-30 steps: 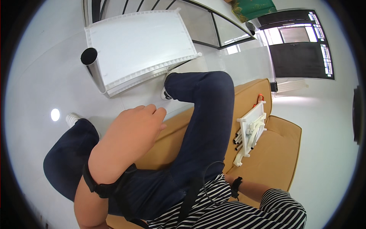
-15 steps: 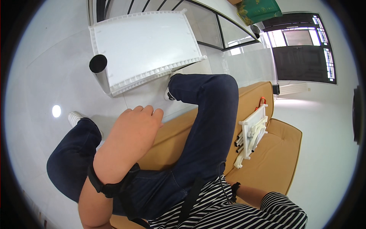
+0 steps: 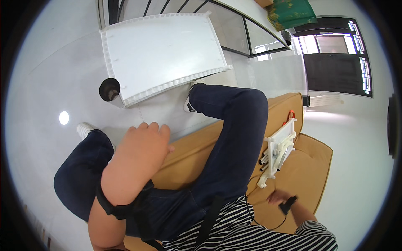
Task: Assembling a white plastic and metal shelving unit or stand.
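Note:
My left hand [image 3: 144, 146] hangs over my lap and the sofa's front edge, back upward. Its knuckles show, but the fingers bend down out of sight, and I see nothing held. Low on the right, my right hand [image 3: 279, 197] is over the tan sofa [image 3: 312, 167], just short of some white plastic parts [image 3: 280, 150]; its fingers are smeared by motion. Those parts are a flat frame with smaller pieces on it and several metal tubes [image 3: 264, 159] beside it. Ahead on the floor stands a white plastic panel [image 3: 163, 54] with ridged edges; an open-ended tube [image 3: 109, 89] rises at its near left corner.
An orange-red looped handle [image 3: 291, 114] lies behind the plastic parts. A black-framed glass railing [image 3: 247, 37] runs behind the panel. A green bag [image 3: 292, 13] sits at the upper right, with a dark door [image 3: 333, 69] farther off. A thin cable [image 3: 274, 228] hangs by my right wrist.
My right hand has come out from beside my body, moving forward and right over the sofa. The left hand has shifted slightly left and nearer to me. The view has tilted slightly.

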Available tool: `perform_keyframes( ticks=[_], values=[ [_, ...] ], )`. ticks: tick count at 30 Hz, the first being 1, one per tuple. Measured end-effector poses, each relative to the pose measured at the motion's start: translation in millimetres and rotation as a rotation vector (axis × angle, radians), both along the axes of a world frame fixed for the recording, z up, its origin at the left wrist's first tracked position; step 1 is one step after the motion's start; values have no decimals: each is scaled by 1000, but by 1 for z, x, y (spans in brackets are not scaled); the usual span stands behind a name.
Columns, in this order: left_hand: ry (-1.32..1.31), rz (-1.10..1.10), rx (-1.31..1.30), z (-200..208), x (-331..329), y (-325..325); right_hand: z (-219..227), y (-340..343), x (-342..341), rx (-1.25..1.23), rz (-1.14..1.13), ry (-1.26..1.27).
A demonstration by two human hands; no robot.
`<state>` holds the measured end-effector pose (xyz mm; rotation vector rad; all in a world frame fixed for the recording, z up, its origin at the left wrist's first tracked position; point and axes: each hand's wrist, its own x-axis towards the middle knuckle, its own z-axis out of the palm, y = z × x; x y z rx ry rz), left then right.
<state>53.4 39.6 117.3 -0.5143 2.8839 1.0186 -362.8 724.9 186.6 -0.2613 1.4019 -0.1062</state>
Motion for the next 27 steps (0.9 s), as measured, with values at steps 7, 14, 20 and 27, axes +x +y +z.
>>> perform_keyframes(
  ticks=[7, 14, 20, 27],
  values=[
    [-337, 232, 99, 19, 13, -45, 64, -428, 30, -328, 158, 508],
    [22, 601, -2, -14, 52, -69, -10, -629, 178, -957, 165, 292],
    [186, 514, 244, -31, 32, -64, -114, -676, 243, -1354, 128, 88],
    [143, 546, 480, -21, 38, -83, -110, -683, 280, -1420, 30, 113]
  ],
)
